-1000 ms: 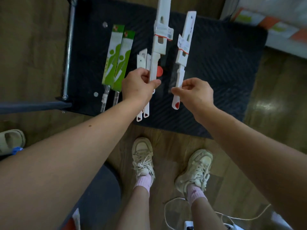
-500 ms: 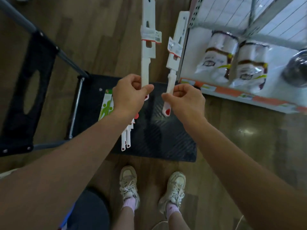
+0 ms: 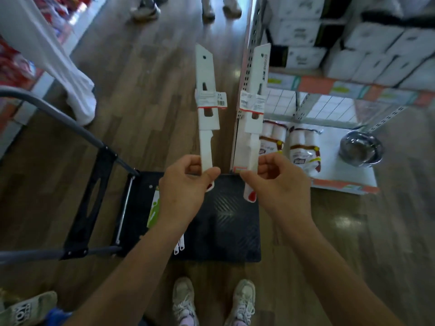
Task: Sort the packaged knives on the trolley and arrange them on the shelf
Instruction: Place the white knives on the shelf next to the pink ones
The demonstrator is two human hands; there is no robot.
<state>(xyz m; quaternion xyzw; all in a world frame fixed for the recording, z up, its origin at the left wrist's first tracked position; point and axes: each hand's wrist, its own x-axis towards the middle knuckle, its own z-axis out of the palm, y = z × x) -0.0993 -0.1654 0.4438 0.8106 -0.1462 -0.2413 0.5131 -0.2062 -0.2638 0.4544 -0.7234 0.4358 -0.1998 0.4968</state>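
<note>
My left hand [image 3: 186,184] pinches the handle of a white packaged knife [image 3: 207,102], held upright with its sleeve pointing away. My right hand [image 3: 275,182] pinches the handle of a second white packaged knife [image 3: 256,90], also upright, a hand's width to the right. Both knives carry a white label with a red stripe. Below my hands lies the black trolley deck [image 3: 223,220]. A green-packaged knife [image 3: 154,208] and two white knife handles [image 3: 179,248] still lie on it, mostly hidden by my left arm. The shelf [image 3: 341,90] stands to the right.
The shelf's lower board holds two white food packs [image 3: 303,147] and a steel pot [image 3: 360,149]; white boxes [image 3: 376,55] fill the level above. The trolley's grey handle [image 3: 58,118] rises at left. Other people's feet [image 3: 146,10] stand up the aisle. A white bag [image 3: 77,90] hangs at left.
Both hands have lifted the two white knives off the trolley and carried them up and forward. My view has tilted up from the trolley toward the shelf and aisle.
</note>
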